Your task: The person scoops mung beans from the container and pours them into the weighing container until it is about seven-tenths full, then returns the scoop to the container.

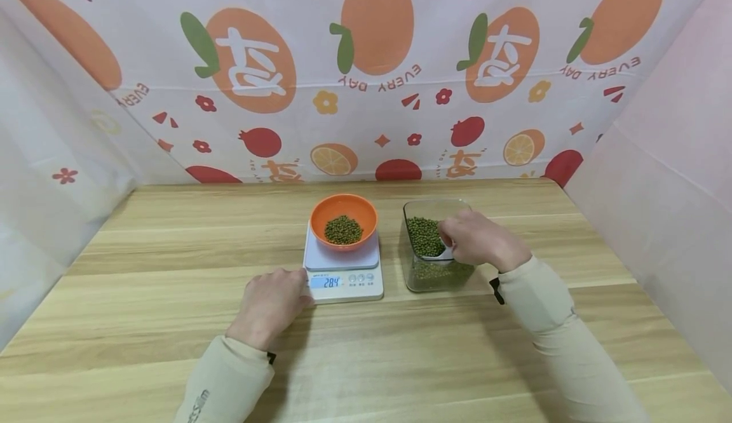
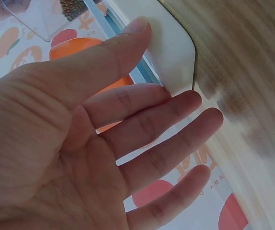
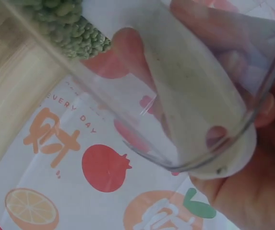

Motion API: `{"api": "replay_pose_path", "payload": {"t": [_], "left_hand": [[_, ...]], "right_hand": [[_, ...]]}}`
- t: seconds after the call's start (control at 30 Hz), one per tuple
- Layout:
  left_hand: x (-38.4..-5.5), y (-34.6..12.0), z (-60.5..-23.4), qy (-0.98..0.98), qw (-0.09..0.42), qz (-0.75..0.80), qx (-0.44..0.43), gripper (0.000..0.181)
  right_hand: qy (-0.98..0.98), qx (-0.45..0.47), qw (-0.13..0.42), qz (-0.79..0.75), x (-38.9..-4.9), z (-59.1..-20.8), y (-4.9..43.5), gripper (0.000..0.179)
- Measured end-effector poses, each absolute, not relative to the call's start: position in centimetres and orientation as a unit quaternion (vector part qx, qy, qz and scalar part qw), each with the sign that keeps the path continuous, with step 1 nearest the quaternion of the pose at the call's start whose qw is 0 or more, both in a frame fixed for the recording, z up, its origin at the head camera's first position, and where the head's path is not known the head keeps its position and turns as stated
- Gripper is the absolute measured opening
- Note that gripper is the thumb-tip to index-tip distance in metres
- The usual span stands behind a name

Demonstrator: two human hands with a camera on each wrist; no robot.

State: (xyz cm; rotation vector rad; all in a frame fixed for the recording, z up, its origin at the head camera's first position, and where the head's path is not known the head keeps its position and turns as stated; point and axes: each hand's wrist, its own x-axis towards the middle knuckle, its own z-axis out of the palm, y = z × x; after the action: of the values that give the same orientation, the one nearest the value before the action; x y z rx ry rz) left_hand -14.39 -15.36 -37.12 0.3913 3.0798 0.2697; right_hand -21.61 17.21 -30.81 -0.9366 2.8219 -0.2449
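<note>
A white kitchen scale (image 1: pixel 343 283) lies on the table, its display reading 28.4. On its platform stands an orange bowl (image 1: pixel 323 210) with a small heap of mung beans (image 1: pixel 344 229) inside. My left hand (image 1: pixel 273 302) is at the scale's front left corner; in the left wrist view its thumb and index fingertips meet the casing, the other fingers loosely spread. To the right, my right hand (image 1: pixel 477 239) reaches into a clear square container (image 1: pixel 413 270) of mung beans. It grips a white scoop (image 3: pixel 190 91) by its holed handle, the far end down among the beans.
The wooden tabletop (image 1: pixel 400 359) extends around the scale and the container, which stand a short gap apart. Behind the table's far edge hangs a fruit-printed cloth (image 1: pixel 377 124), with pale cloth (image 1: pixel 675 156) at the sides.
</note>
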Motion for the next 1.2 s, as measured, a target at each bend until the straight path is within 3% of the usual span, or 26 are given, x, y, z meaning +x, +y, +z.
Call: {"api": "replay_pose_path", "payload": {"t": [0.53,0.87,1.2], "left_hand": [[-14.4,-15.3,-37.1,0.989,0.011,0.081,0.126,0.029],[-14.4,-15.3,-37.1,0.988,0.022,0.084,0.124,0.028],[-14.4,-15.4,-37.3,0.988,0.006,0.093,0.127,0.028]], "right_hand": [[0.943,-0.301,0.067,-0.126,-22.0,-31.7,17.8,0.023],[0.944,-0.283,0.107,-0.135,-22.8,-32.2,17.5,0.019],[0.95,-0.289,0.093,-0.074,-22.8,-31.9,16.6,0.028]]}}
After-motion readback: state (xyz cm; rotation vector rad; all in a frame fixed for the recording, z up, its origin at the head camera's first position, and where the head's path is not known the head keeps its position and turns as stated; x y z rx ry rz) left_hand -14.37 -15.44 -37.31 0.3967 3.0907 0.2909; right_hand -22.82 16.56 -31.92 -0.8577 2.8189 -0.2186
